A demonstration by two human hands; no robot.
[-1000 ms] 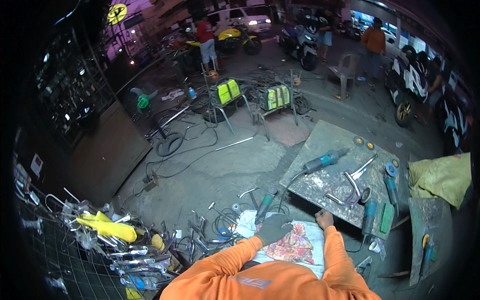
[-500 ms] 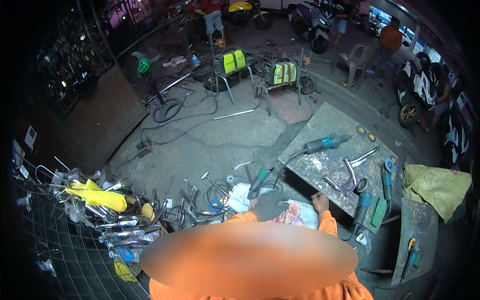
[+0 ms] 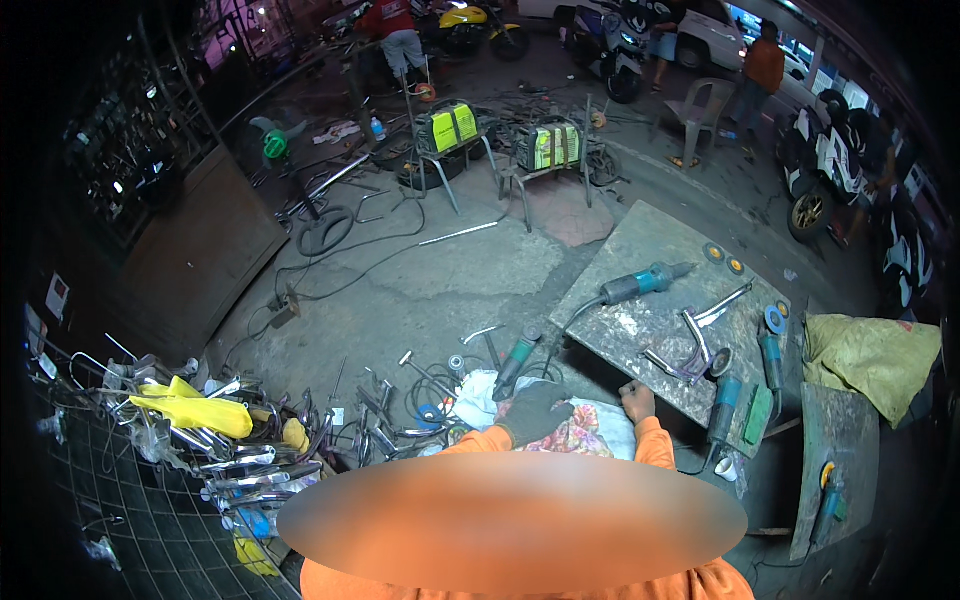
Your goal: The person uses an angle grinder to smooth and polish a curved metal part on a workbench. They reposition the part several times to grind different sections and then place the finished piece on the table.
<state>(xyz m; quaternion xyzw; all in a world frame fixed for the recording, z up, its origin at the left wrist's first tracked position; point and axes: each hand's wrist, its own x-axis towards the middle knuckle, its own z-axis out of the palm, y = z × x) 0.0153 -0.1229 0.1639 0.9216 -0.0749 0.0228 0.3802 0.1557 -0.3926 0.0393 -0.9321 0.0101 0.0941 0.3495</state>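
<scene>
My left hand (image 3: 538, 412), in a dark grey glove, rests over a floral cloth (image 3: 578, 432) at my lap; its fingers blend together and cannot be told apart. My bare right hand (image 3: 637, 400) is closed beside the near edge of the metal-topped table (image 3: 612, 330); whatever it may hold is hidden. On that table, a bent chrome pipe piece (image 3: 703, 335) lies between a teal die grinder (image 3: 640, 284) and an angle grinder (image 3: 724, 405). Just beyond my left hand, another green grinder (image 3: 518, 362) is on the floor by a white cloth (image 3: 477, 396).
Metal pipes and a yellow cloth (image 3: 195, 408) are heaped at left. A hammer (image 3: 425, 372) and cables lie on the floor ahead. Two welding machines (image 3: 448, 128) sit on stands farther off. A yellowish sack (image 3: 868, 362) and parked motorcycles (image 3: 822, 165) are at right; people stand in the background.
The view has shifted slightly, so the surroundings sit a little farther left. Both hands stay in nearly the same places, with no visible change in what they touch.
</scene>
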